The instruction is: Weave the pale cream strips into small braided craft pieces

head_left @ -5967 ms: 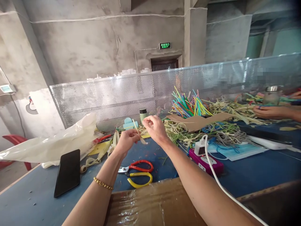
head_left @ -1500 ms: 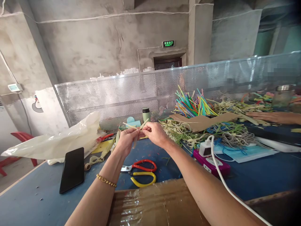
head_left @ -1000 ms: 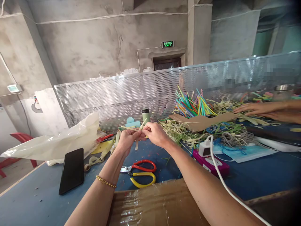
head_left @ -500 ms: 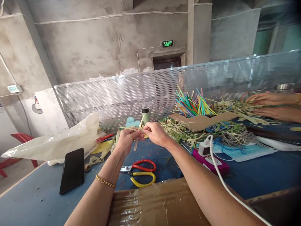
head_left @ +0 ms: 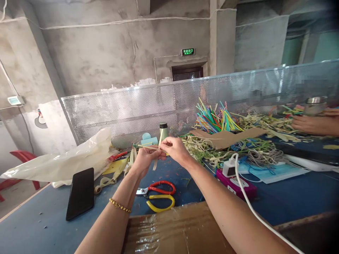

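Observation:
Above the blue table, my left hand and my right hand meet with fingertips pinched together. Between them is a narrow pale strip, one end hanging below the fingers. A thin light-yellow stem sticks out to the left over my left hand. Where strip and stem cross is partly hidden by my fingers. Scissors with one red and one yellow handle lie below my hands. Just behind my hands stands a green bottle with a black cap.
A taped cardboard box sits in front of me. A phone and plastic bag lie left. Rightward are colourful stems, tangled strips, a purple power strip with a white cable, and a co-worker's hand.
My hands stay together, with the right fingers slightly shifted on the pale strip. At the far right, the co-worker's hands have moved apart, one drawing back to the right by a jar.

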Action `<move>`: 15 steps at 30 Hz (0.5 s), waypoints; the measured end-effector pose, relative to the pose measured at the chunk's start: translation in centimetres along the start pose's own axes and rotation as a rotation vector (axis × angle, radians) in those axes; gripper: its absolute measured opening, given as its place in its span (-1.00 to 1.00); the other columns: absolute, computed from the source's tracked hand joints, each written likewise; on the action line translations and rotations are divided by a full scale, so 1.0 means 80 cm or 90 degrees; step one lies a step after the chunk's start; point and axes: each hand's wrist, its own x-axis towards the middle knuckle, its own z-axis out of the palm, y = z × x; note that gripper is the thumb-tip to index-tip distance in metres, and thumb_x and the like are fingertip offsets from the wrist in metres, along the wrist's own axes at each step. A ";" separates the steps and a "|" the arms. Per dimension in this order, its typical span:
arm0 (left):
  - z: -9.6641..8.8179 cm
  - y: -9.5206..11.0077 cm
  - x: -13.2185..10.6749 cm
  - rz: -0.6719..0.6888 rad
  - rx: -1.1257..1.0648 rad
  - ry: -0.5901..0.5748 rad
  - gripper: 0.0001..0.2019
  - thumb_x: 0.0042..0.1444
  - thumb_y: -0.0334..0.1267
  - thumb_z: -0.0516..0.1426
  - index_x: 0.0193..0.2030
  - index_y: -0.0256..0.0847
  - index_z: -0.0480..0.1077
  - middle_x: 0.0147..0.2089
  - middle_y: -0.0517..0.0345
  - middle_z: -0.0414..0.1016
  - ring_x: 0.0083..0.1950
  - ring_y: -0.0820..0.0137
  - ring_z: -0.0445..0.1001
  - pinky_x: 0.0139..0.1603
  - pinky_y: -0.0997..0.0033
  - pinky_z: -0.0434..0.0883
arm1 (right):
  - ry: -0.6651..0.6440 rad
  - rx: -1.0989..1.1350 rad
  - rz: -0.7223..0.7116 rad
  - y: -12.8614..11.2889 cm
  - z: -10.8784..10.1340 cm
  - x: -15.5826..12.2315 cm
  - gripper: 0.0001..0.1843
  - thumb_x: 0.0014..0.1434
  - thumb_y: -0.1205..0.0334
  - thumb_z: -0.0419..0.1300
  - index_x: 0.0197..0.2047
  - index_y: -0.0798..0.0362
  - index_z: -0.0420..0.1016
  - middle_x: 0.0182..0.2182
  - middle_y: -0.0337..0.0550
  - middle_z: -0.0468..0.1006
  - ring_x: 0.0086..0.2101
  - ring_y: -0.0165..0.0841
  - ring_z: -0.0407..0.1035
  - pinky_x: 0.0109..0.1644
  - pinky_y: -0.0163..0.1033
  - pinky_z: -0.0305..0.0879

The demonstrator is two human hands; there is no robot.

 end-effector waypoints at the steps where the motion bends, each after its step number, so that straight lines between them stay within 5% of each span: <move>1: -0.001 0.002 -0.001 -0.012 -0.015 -0.008 -0.75 -0.13 -0.27 0.37 -0.33 -0.42 0.56 -0.35 -0.10 0.62 -0.35 0.31 0.58 -0.14 0.27 0.49 | 0.001 0.016 0.002 0.000 -0.001 0.000 -0.84 0.06 0.23 0.21 -0.47 0.14 0.49 -0.53 -0.19 0.51 -0.49 -0.42 0.31 -0.40 -0.33 0.15; 15: 0.003 0.008 -0.004 -0.031 -0.016 0.006 -0.74 -0.05 -0.19 0.33 -0.39 -0.43 0.56 -0.38 -0.12 0.61 -0.44 0.35 0.54 -0.24 0.32 0.43 | -0.036 0.121 0.022 -0.006 -0.005 -0.002 -0.80 0.05 0.15 0.21 -0.47 0.10 0.37 -0.54 -0.27 0.40 -0.49 -0.44 0.25 -0.39 -0.31 0.16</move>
